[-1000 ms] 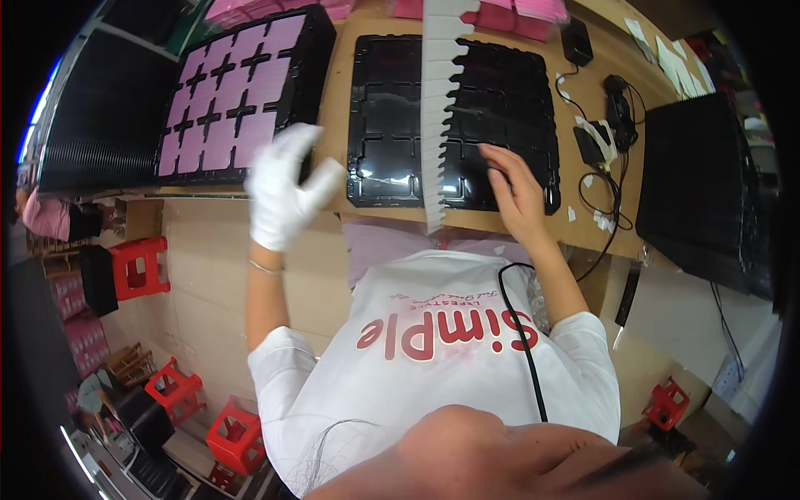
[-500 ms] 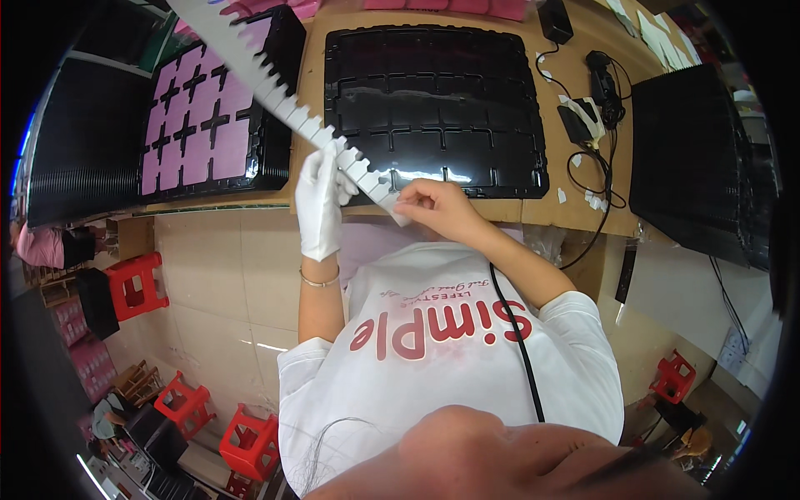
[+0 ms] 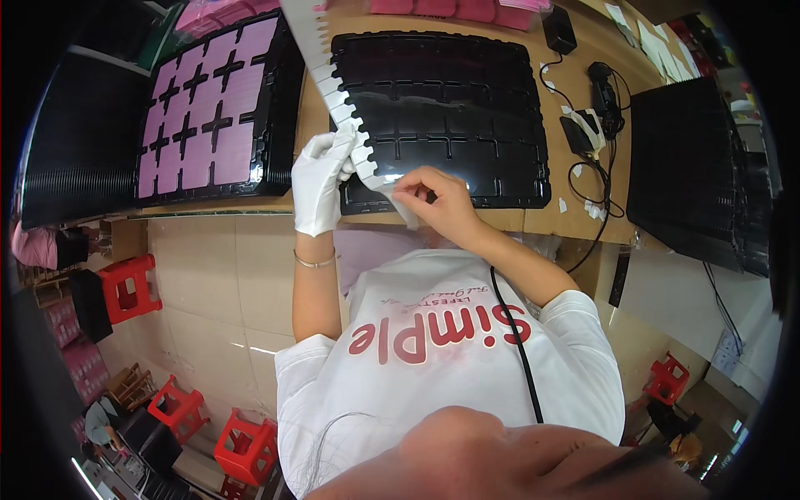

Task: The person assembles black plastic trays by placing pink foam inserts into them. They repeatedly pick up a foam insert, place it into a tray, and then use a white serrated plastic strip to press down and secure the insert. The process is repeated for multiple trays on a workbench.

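A long white strip with a notched, tabbed edge (image 3: 337,102) slants from the far side of the table toward me. My left hand (image 3: 317,179), in a white glove, is closed around its near part, thumb and fingers pinching it. The strip's bent near end is pinched between the bare fingertips of my right hand (image 3: 442,200). Beneath and to the right of the strip lies a glossy black plastic tray (image 3: 442,92) with moulded cells. No pieces show in those cells. Both hands are at this tray's near left part.
At left, a black tray (image 3: 286,117) holds pink rectangular pieces (image 3: 200,125). Stacks of black trays (image 3: 79,142) (image 3: 696,167) stand at both sides. Cables and a black adapter (image 3: 560,32) lie on the cardboard-covered table's right. Red stools (image 3: 248,446) stand on the floor behind.
The strip has swung to a steeper angle, its far part moving right over the black tray's left edge. Its near end now bends more at my right fingers. Both hands keep hold.
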`<action>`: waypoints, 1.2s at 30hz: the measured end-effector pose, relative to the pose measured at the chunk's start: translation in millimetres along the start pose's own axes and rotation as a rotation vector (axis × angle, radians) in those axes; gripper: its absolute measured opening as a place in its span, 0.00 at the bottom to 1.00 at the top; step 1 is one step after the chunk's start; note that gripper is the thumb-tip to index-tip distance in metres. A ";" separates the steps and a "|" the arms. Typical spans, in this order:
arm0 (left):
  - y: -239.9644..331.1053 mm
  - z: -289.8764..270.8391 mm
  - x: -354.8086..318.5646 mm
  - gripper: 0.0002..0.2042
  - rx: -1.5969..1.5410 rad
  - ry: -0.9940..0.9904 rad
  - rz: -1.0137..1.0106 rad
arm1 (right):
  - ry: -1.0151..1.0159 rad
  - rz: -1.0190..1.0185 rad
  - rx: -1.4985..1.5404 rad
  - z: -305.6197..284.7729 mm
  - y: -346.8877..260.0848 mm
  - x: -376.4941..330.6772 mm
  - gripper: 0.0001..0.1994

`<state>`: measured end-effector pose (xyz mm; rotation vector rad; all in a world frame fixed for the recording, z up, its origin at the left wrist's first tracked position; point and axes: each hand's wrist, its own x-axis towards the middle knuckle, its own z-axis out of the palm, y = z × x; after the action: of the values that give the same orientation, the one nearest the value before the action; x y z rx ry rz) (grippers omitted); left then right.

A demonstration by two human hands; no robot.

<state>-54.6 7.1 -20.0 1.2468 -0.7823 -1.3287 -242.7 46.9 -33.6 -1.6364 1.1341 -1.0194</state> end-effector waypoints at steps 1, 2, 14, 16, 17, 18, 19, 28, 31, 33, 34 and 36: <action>-2.0 0.6 0.4 0.08 0.031 0.034 0.015 | 0.034 -0.176 -0.092 0.1 5.2 2.0 0.04; -4.2 1.0 0.7 0.09 0.050 0.075 0.014 | 0.067 -0.352 -0.183 0.0 14.6 4.6 0.04; -14.6 -19.7 7.7 0.09 0.248 0.142 0.022 | -0.122 -0.173 -0.178 -21.3 47.7 202.1 0.06; -12.8 -9.1 7.8 0.09 0.263 0.071 -0.021 | -0.194 -0.126 -0.369 -21.4 70.0 250.8 0.09; -8.8 -0.7 8.1 0.10 0.312 0.078 -0.055 | -0.216 -0.090 -0.490 -21.9 82.0 269.3 0.10; -9.0 -0.5 7.4 0.11 0.330 0.093 -0.059 | -0.255 -0.062 -0.603 -15.6 82.1 277.7 0.11; -9.0 -0.6 8.1 0.11 0.347 0.104 -0.064 | -0.257 -0.087 -0.679 -12.9 83.8 281.5 0.12; -10.8 -2.8 11.4 0.11 0.370 0.053 -0.106 | -0.133 -0.112 -0.796 -2.2 81.6 282.8 0.07; -18.3 -6.0 13.9 0.11 0.340 0.067 -0.082 | -0.176 -0.204 -0.745 -13.0 46.9 252.2 0.06; -14.6 -4.1 12.4 0.09 0.282 0.091 -0.071 | -0.264 -0.157 -0.511 -17.8 57.1 250.0 0.07; -13.6 -3.4 11.4 0.09 0.252 0.103 -0.067 | -0.243 -0.097 -0.361 -18.7 57.5 243.6 0.08; -13.1 -9.0 9.1 0.08 0.175 0.141 -0.017 | -0.178 0.057 0.091 -21.2 68.7 228.0 0.12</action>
<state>-48.1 2.5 -36.6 1.4714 -0.8023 -1.1906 -222.7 -189.7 -60.7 -1.5796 0.9955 -0.8589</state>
